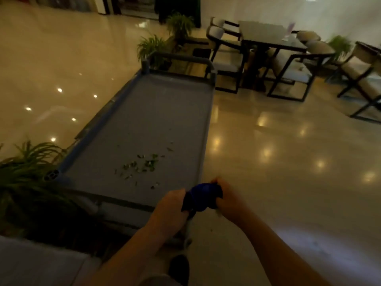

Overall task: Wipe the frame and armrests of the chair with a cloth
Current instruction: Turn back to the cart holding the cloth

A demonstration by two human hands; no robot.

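The bunched blue cloth [203,197] sits between both hands, left fingers [186,213] and right fingers [218,201] clenched around it.

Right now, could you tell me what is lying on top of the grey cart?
Small green leaf scraps lie scattered on the grey cart; its near right corner is covered by the left hand and blue cloth.

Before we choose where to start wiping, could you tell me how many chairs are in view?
4, possibly more hidden: one chair left of the table, one in front of it, one on its right side, and one at the far right edge.
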